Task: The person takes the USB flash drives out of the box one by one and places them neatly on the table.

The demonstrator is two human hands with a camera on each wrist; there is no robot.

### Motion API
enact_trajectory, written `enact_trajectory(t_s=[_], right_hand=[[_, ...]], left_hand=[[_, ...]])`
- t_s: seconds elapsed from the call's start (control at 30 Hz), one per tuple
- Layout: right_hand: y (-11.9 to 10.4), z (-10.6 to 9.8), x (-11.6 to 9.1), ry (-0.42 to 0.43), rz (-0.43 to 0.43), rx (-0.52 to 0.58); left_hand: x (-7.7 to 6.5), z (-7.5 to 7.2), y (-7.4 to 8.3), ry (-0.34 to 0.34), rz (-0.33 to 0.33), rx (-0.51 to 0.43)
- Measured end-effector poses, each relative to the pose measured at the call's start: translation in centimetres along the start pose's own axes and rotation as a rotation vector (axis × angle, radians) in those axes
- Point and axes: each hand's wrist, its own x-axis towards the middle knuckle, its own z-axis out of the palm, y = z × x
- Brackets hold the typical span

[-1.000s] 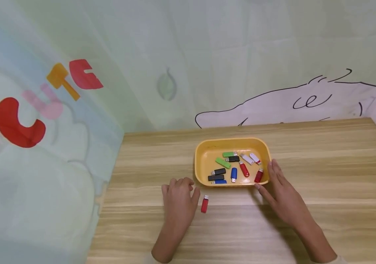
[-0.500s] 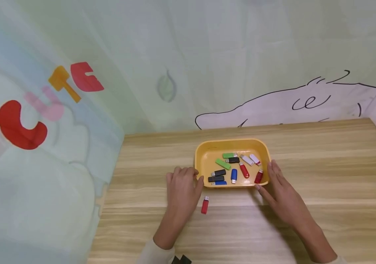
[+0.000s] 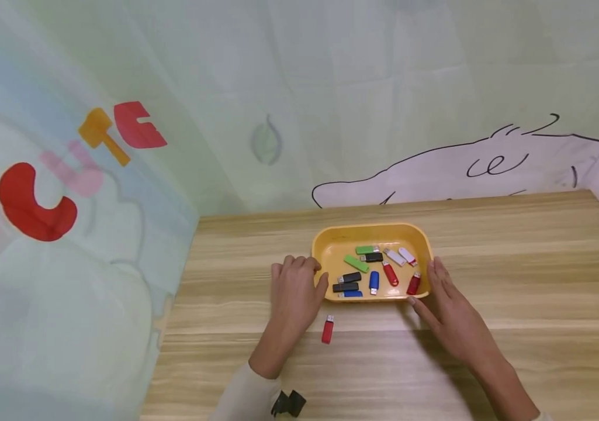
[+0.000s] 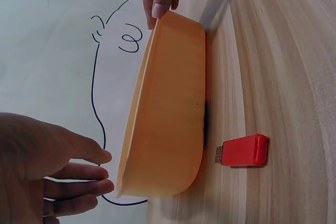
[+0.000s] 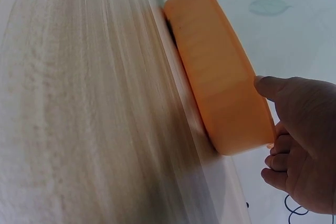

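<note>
A yellow plastic tray [image 3: 341,233] stands on the table, holding several USB flash drives: green, black, blue, white and red ones. On the table in front of it lies a red USB flash drive [image 3: 327,331], its metal plug toward the tray; it also shows in the left wrist view [image 4: 244,150]. My right hand [image 3: 459,318] holds the tray's front right corner, thumb on the rim and fingers along the end wall. At the tray's left end is my left hand [image 3: 295,292]. Its loosely bent fingers [image 4: 79,187] are just beside the rim, with a small gap showing in the left wrist view.
The wooden table [image 3: 530,263] runs back to a printed cloth backdrop [image 3: 383,76] with a cartoon outline. Another cloth wall with coloured letters [image 3: 41,202] borders the left side. A black object [image 3: 288,403] sits by the left sleeve [image 3: 252,392].
My left hand has moved forward and right, from beside the loose red flash drive to the tray's left end. The right hand and the tray have stayed in place.
</note>
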Motion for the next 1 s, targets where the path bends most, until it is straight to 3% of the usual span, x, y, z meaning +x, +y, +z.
enact_trajectory(t_s=[0.67, 1.0], right_hand=[[0.2, -0.1, -0.1, -0.013, 0.018, 0.012], [0.1, -0.1, 0.0, -0.016, 0.023, 0.01]], left_hand=[[2.0, 1.6, 1.1, -0.116, 0.075, 0.043], [3.2, 2.3, 2.0, -0.19, 0.071, 0.109]])
